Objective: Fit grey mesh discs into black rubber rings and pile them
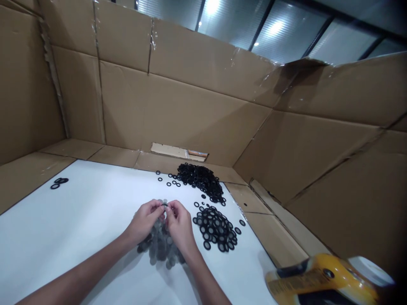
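My left hand (143, 221) and my right hand (179, 225) meet above the middle of a white sheet (76, 216), their fingertips pinching a small black rubber ring (164, 205). Directly beneath them lies a spread of grey flat discs (160, 250), partly hidden by my hands. To the right sits a heap of black rubber rings (216, 228). A larger black heap (200, 178) lies farther back, with several loose rings near it. A small cluster of black rings (59, 182) rests at the far left.
Brown cardboard walls (190, 114) rise around the white sheet on the left, back and right, with cardboard flaps along its edges. A yellow and white container (324, 281) lies at the lower right corner. Glazed panels show above the back wall.
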Demonstrator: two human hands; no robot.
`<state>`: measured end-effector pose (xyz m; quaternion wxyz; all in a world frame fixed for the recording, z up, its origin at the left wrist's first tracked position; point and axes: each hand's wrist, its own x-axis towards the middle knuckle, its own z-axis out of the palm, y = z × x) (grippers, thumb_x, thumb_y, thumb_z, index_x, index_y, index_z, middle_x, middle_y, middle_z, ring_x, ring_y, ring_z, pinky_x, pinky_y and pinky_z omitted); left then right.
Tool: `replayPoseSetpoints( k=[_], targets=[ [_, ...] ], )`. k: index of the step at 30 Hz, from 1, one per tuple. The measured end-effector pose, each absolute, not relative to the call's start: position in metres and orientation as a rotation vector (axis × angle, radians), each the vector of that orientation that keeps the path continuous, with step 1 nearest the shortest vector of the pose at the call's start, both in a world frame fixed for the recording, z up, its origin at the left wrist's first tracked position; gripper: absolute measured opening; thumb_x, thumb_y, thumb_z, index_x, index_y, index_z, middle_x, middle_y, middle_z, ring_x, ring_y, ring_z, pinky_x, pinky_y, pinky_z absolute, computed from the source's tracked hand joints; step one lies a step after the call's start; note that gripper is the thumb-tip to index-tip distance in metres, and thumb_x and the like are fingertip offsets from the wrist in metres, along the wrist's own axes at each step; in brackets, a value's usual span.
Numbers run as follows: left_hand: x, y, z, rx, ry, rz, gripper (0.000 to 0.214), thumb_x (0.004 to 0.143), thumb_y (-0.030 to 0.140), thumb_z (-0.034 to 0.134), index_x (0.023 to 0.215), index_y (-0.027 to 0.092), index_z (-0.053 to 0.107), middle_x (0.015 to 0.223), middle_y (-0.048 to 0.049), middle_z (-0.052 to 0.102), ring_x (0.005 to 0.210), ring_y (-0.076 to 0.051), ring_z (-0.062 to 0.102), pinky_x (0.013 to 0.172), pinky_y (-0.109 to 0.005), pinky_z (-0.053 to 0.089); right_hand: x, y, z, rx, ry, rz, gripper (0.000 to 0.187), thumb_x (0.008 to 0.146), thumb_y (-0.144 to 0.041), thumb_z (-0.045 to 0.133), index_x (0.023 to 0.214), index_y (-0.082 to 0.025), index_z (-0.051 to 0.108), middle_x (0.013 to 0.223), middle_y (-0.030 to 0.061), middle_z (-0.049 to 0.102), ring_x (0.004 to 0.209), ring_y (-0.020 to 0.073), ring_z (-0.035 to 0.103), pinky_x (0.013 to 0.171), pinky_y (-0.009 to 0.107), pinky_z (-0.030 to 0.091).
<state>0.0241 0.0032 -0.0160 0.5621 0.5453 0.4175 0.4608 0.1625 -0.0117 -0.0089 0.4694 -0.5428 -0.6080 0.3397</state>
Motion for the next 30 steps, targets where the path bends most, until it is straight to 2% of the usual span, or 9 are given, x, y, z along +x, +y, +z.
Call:
replayPoseSetpoints(
  k=[3, 7, 14, 22, 30],
  targets=[
    [0.024, 0.002, -0.012, 1.276, 0.988, 1.089, 0.027, 0.085, 0.044, 0.064, 0.076, 0.018, 0.063, 0.070, -0.0002, 0.061, 0.071, -0.016, 0.059, 0.072, -0.028, 0.046, 0.163, -0.012, -0.008, -1.356, -1.470, 0.809, 0.017, 0.088, -0.035, 0.054, 0.079, -0.021, 0.056, 0.061, -0.0020, 0.056, 0.054, 0.0149, 0.048, 0.052, 0.026, 0.039],
    [0.022, 0.001, -0.008, 1.245, 0.982, 1.081, 0.029, 0.082, 0.044, 0.067, 0.071, 0.017, 0.062, 0.066, -0.0007, 0.061, 0.068, -0.016, 0.060, 0.069, -0.028, 0.046, 0.164, -0.010, -0.006, -1.340, -1.357, 0.954, 0.019, 0.083, -0.037, 0.061, 0.078, -0.018, 0.061, 0.058, -0.0011, 0.058, 0.053, 0.0153, 0.052, 0.051, 0.026, 0.039],
    [0.025, 0.006, -0.016, 1.106, 0.951, 1.121, 0.029, 0.078, 0.044, 0.071, 0.083, 0.016, 0.065, 0.077, -0.0018, 0.067, 0.069, -0.016, 0.064, 0.073, -0.030, 0.051, 0.163, -0.003, -0.011, -1.251, -1.213, 1.166, 0.028, 0.073, -0.040, 0.071, 0.084, -0.015, 0.063, 0.068, 0.0031, 0.065, 0.059, 0.0162, 0.059, 0.058, 0.028, 0.048],
    [0.019, 0.008, -0.019, 1.344, 1.050, 1.008, 0.022, 0.079, 0.035, 0.067, 0.070, 0.017, 0.058, 0.063, 0.0019, 0.057, 0.064, -0.014, 0.055, 0.065, -0.026, 0.042, 0.170, 0.000, -0.017, -1.284, -1.372, 1.120, 0.020, 0.085, -0.038, 0.056, 0.083, -0.018, 0.058, 0.061, -0.0029, 0.054, 0.054, 0.0130, 0.049, 0.052, 0.025, 0.039],
    [0.014, 0.012, -0.021, 1.471, 1.100, 0.965, 0.023, 0.082, 0.040, 0.064, 0.082, 0.016, 0.064, 0.072, -0.0005, 0.062, 0.069, -0.016, 0.056, 0.067, -0.027, 0.040, 0.177, -0.006, -0.017, -1.346, -1.681, 0.885, 0.013, 0.093, -0.029, 0.048, 0.086, -0.021, 0.056, 0.067, -0.0019, 0.054, 0.060, 0.0150, 0.049, 0.056, 0.026, 0.040]
  ],
)
